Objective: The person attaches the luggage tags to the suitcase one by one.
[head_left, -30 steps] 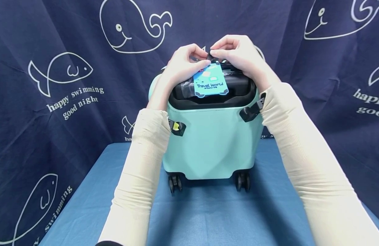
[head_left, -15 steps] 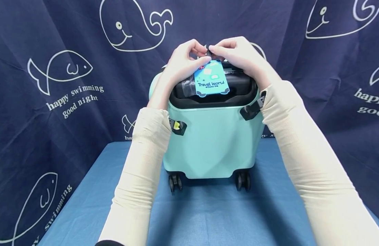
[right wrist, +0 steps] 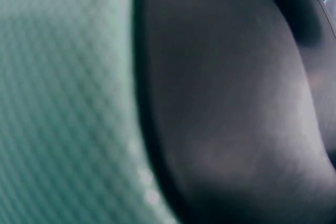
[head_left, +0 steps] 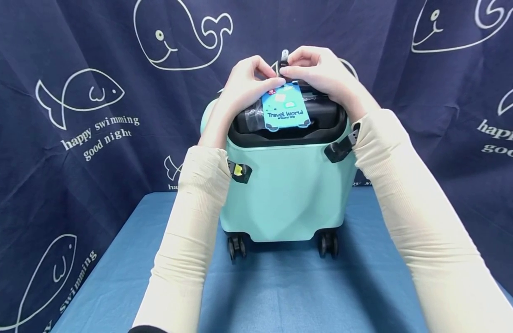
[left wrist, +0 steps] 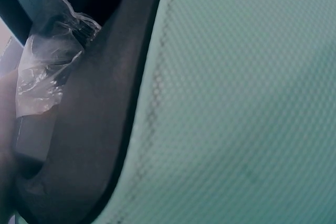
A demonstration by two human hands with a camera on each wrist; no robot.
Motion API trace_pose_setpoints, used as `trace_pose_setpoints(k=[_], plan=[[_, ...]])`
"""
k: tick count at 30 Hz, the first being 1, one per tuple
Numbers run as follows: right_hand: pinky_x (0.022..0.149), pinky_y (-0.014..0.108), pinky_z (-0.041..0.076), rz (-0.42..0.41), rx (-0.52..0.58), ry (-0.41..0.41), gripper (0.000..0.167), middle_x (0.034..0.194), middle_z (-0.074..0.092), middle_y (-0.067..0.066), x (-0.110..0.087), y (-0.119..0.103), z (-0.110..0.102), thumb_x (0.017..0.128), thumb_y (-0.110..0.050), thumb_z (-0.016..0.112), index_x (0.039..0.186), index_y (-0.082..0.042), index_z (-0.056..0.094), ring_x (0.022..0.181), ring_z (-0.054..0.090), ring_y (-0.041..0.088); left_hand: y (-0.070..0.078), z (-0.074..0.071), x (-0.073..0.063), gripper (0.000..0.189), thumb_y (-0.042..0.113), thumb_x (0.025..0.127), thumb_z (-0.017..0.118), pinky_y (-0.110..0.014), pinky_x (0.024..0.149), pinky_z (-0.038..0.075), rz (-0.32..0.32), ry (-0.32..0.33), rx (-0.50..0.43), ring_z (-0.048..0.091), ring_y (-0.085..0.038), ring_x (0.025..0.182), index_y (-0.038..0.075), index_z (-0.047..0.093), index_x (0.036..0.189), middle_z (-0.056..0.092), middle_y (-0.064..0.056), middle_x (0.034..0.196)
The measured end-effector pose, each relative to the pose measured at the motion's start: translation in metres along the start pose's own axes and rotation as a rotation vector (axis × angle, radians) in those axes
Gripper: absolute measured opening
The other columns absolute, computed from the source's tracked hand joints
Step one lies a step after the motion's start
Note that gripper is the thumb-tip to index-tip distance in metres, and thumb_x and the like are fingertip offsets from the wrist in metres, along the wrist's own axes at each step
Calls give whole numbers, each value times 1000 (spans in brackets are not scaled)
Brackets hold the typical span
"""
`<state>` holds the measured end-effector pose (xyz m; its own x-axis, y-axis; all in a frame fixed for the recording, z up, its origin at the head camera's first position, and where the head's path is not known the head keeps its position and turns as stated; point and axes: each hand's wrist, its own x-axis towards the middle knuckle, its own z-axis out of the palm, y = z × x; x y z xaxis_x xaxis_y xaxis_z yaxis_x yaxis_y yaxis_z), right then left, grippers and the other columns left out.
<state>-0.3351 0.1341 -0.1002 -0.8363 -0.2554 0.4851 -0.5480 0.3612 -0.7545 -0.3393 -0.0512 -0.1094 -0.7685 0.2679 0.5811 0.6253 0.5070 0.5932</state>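
Note:
A mint-green suitcase (head_left: 283,194) stands upright on its wheels. On its black top panel lies a blue luggage tag (head_left: 285,108) printed "Travel World". A black strap (head_left: 283,67) rises from the tag's upper end, its pale tip (head_left: 285,54) pointing up above the fingers. My left hand (head_left: 254,83) pinches at the tag's upper end, thumb along the strap's base. Just above, my right hand (head_left: 318,69) pinches the strap between thumb and fingers. In the left wrist view, clear plastic wrap (left wrist: 47,72) shows beside the black panel (left wrist: 100,87); the right wrist view shows mainly the case's side.
A blue cloth (head_left: 277,291) covers the table under the suitcase. Behind hangs a dark blue curtain (head_left: 256,27) with white whale and fish drawings. Black wheels (head_left: 237,247) stand at the case's lower corners.
The strap's pale tip now stands up above the fingers, where before it was hardly visible. My right fingers have shifted slightly along the strap; the left hand stays almost still.

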Motion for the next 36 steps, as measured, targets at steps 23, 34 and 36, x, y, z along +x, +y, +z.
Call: trace_pose_setpoints(k=[23, 34, 36], plan=[[72, 19, 42, -17, 87, 12, 11, 67, 64, -9, 5, 6, 14, 84, -14, 69, 90, -12, 60, 69, 57, 5, -12, 0, -14, 15, 19, 87, 67, -15, 77, 47, 158, 166, 53, 62, -6, 79, 5, 64, 92, 68, -4, 87], [68, 20, 40, -2, 66, 22, 13, 65, 63, -9, 6, 6, 17, 83, -19, 71, 90, -15, 61, 67, 56, 6, -21, -13, -58, 29, 26, 83, 72, -25, 85, 46, 572, 132, 142, 59, -13, 95, 3, 64, 99, 66, -6, 100], [67, 20, 40, -2, 53, 37, 13, 65, 63, -9, 5, 6, 14, 83, -20, 71, 90, -15, 61, 66, 56, 6, -25, -11, -63, 42, 33, 74, 80, -26, 87, 44, 661, 94, 171, 57, -14, 97, 4, 64, 100, 65, -4, 101]])
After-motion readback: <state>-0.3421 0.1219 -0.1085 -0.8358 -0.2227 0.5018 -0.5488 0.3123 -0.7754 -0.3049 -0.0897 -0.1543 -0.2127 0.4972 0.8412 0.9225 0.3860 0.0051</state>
